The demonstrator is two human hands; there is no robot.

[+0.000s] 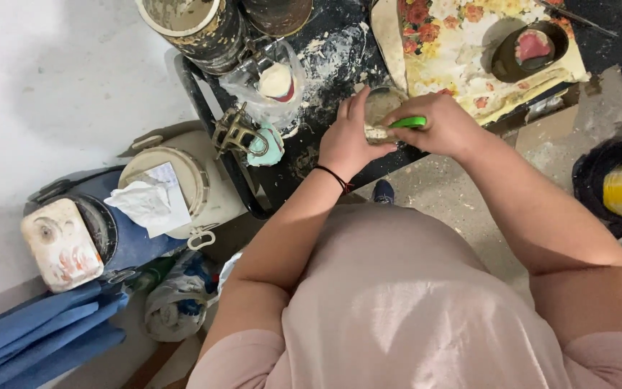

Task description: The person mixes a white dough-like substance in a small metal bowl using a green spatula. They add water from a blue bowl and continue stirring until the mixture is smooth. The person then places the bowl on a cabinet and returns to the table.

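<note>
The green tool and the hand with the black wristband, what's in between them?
In the head view, a small round cup sits between them. The left hand steadies it, while the right hand holds the green tool at its rim.

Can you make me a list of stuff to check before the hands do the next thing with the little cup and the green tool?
1. Left hand has a firm hold on the small cup: ok, fingers wrap its side.
2. Right hand grips the green-handled tool: ok, handle sits in the fist.
3. Tool tip is at the cup: cannot tell, the tip is hidden.
4. Cup is over the black table, not the floor: ok.
5. Table around the cup is clean: not ok, white powder is spilled there.
6. Dark bowl on the flowered cloth is away from the hands: ok.
</note>
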